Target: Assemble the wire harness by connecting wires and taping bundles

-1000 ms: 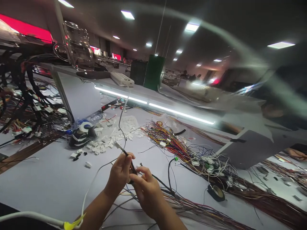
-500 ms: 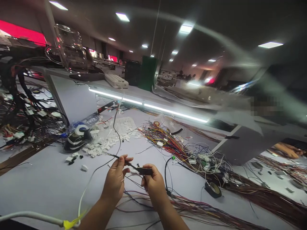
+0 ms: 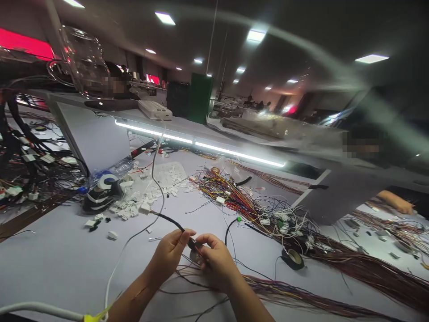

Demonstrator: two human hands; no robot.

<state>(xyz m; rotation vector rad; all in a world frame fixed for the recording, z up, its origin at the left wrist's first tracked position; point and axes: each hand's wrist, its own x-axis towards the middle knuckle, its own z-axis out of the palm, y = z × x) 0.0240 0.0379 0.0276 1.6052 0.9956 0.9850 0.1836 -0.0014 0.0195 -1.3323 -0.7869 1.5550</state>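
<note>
My left hand (image 3: 176, 247) is closed around a wire harness (image 3: 169, 219), a bundle covered in black tape that runs up and left to a white connector (image 3: 145, 208). My right hand (image 3: 217, 258) is close beside it, thumb and fingers pinched at a dark strip of black tape (image 3: 192, 243) on the bundle. Reddish-brown wires come out of the taped part beneath my right fingers. A greyish round edge, perhaps a tape roll, shows between the hands, mostly hidden.
White connectors (image 3: 125, 208) lie in a pile at left. A tangle of coloured wires (image 3: 231, 192) spreads across the middle. A black tape roll (image 3: 293, 258) rests at right, near long brown wires (image 3: 362, 273). A white cable (image 3: 129, 243) crosses the table. Another person's hand (image 3: 397, 202) is at far right.
My hands have come together on the harness, the right one tilting downward. The tape strip stretched between them before now lies against the bundle. The white connector end shows more clearly.
</note>
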